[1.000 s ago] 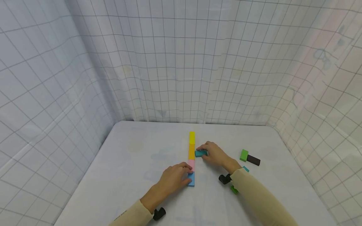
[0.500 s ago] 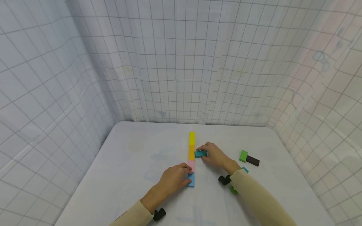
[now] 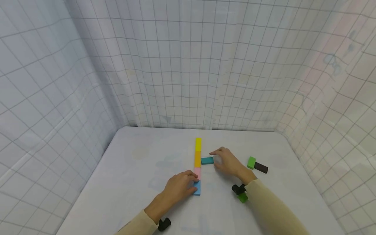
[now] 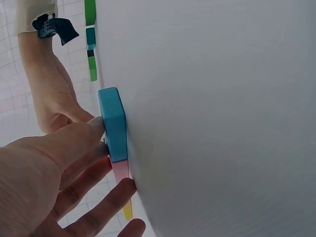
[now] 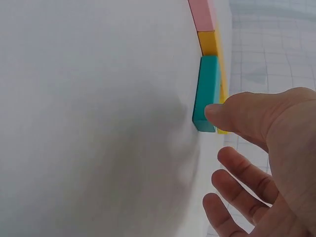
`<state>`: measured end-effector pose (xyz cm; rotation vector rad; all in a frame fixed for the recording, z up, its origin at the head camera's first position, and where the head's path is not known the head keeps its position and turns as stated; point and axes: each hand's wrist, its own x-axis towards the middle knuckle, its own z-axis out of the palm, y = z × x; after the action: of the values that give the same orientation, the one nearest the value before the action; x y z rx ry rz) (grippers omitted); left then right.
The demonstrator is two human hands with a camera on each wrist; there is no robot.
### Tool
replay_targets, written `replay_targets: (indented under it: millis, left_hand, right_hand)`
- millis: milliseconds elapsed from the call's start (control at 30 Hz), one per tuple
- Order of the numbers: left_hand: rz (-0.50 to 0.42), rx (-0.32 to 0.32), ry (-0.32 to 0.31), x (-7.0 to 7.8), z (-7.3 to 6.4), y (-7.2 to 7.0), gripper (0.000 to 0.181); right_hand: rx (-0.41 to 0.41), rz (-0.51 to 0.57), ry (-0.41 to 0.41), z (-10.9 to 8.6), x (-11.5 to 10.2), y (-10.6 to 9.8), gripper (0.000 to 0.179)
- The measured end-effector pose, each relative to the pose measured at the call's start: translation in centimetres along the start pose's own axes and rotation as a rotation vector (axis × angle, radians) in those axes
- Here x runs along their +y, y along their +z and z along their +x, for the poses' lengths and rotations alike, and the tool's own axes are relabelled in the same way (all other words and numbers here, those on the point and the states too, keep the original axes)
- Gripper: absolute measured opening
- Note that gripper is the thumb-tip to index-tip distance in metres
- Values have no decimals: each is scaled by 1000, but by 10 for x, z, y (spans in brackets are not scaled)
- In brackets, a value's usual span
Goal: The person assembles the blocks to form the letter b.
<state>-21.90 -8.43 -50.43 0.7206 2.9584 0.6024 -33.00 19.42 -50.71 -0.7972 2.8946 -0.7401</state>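
A line of blocks runs away from the person in the head view: a blue block [image 3: 197,188] nearest, then a pink block [image 3: 197,173], an orange block [image 3: 197,159] and a yellow block [image 3: 198,144] at the far end. The left hand [image 3: 180,185] holds the blue block, thumb on its near part and fingertips by its joint with the pink one. A teal block [image 3: 207,160] lies crosswise, one end against the orange block's right side. Just right of it, the right hand [image 3: 230,163] has its fingers spread, off the teal block in the head view.
To the right, a green block [image 3: 251,162] lies against a dark brown block [image 3: 261,167]. Another green block [image 3: 242,197] sits partly under the right wrist's black camera mount [image 3: 238,189]. Grid-patterned curtains [image 3: 188,65] surround the white table [image 3: 141,163].
The right hand has let go of the teal block and drawn back slightly to the right, its fingers spreading. The left hand stays at the blue block.
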Motion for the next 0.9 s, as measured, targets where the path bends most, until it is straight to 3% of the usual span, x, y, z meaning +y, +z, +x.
replay_targets:
  millis: [433, 900]
  left_hand:
    - [-24, 21, 34, 0, -2, -4, 33]
    - [-28, 43, 31, -2, -3, 1, 30]
  right_hand:
    - [94, -2, 38, -32, 25, -28, 46]
    - [12, 8, -3, -88, 43, -56, 43]
